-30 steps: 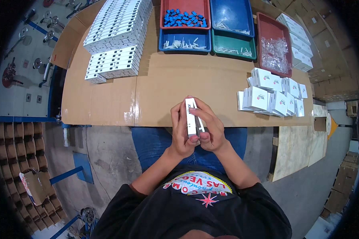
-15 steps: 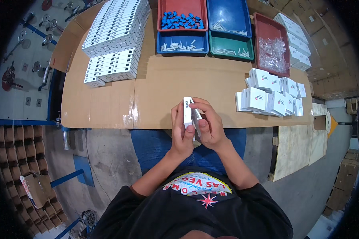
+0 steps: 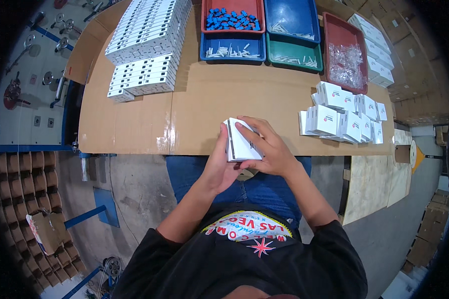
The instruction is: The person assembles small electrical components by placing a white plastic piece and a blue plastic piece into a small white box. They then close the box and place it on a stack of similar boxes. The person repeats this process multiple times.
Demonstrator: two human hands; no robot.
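1 white box [image 3: 241, 149] gripped by fingers of left hand [image 3: 218, 167] and right hand [image 3: 276, 151], seemingly unfinished; grouped boxes [image 3: 328, 120], stacked packages [image 3: 142, 46]: done or waiting, unclear.

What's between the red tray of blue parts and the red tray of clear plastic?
The upper blue tray and, just below it in the picture, the green tray; the head view shows this.

White box [image 3: 243, 148] partly covered by right hand [image 3: 274, 152]; box stack [image 3: 145, 39] cut off at top edge.
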